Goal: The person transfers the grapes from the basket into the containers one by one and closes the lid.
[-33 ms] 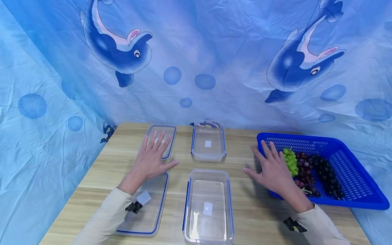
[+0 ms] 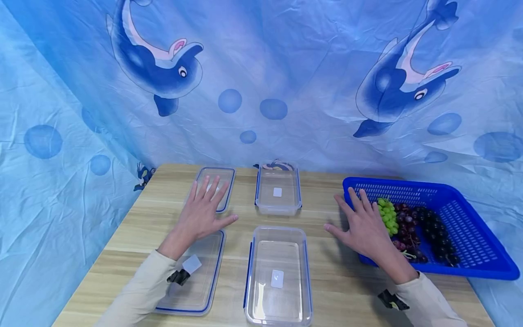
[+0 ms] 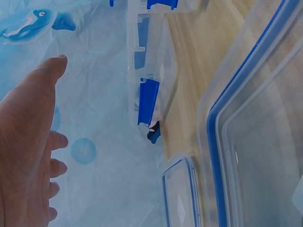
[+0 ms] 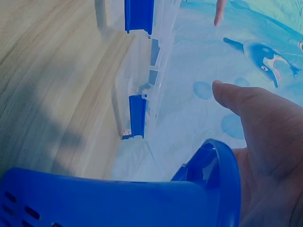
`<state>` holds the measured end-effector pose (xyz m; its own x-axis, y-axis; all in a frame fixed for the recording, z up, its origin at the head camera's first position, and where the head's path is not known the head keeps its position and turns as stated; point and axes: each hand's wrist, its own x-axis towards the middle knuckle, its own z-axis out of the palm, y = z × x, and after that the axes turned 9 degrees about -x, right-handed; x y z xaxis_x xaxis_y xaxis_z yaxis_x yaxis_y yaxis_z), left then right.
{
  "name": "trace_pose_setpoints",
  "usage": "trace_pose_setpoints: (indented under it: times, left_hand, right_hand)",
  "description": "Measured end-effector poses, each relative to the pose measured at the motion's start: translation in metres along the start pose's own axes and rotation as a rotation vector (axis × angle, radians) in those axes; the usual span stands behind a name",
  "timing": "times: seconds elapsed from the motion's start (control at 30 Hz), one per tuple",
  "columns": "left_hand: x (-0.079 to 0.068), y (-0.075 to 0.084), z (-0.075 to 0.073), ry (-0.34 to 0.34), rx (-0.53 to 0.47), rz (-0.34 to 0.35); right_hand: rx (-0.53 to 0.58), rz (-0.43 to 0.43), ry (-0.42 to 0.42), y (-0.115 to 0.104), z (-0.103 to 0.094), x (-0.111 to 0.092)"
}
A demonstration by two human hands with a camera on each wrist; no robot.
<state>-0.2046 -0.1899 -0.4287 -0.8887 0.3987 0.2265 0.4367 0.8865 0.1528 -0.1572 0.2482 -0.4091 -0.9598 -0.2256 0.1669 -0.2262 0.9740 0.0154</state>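
Note:
My left hand (image 2: 200, 218) hovers with spread, straight fingers over a small clear lid with a blue seal (image 2: 227, 179), holding nothing. Its wrist overlaps a larger clear lid (image 2: 202, 277). On the right, my right hand (image 2: 365, 231) has fingers spread too, beside the near-left side of a blue plastic basket (image 2: 482, 240). Inside the basket lie green grapes (image 2: 388, 218), dark red grapes (image 2: 410, 231) and black grapes (image 2: 439, 236); the right hand partly hides the green bunch. In the right wrist view, the basket's rim (image 4: 227, 184) overlaps the palm.
Between the hands, a small clear container (image 2: 278, 177) stands at the back and a large clear container (image 2: 279, 256) at the front, both with blue side clips. The wooden table (image 2: 135, 218) meets a blue dolphin-print cloth (image 2: 245, 68) behind and at the left.

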Motion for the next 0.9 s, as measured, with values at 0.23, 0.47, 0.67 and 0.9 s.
trace_pose_setpoints:
  times: [0.23,0.47,0.67,0.9]
  left_hand:
    - [-0.001,0.003,0.000,-0.019,-0.017,-0.015]
    - [0.001,0.007,-0.004,-0.042,-0.018,0.004]
    - [0.023,0.010,-0.021,-0.008,-0.078,0.073]
    - [0.048,0.009,-0.024,-0.053,-0.281,0.063]
  right_hand:
    - [0.001,-0.004,0.014,0.001,0.002,0.002]
    - [0.002,-0.016,-0.005,0.000,-0.003,0.003]
    - [0.003,-0.021,0.020,0.005,-0.020,0.007]
    - [0.008,-0.025,0.070,0.016,-0.037,0.004]
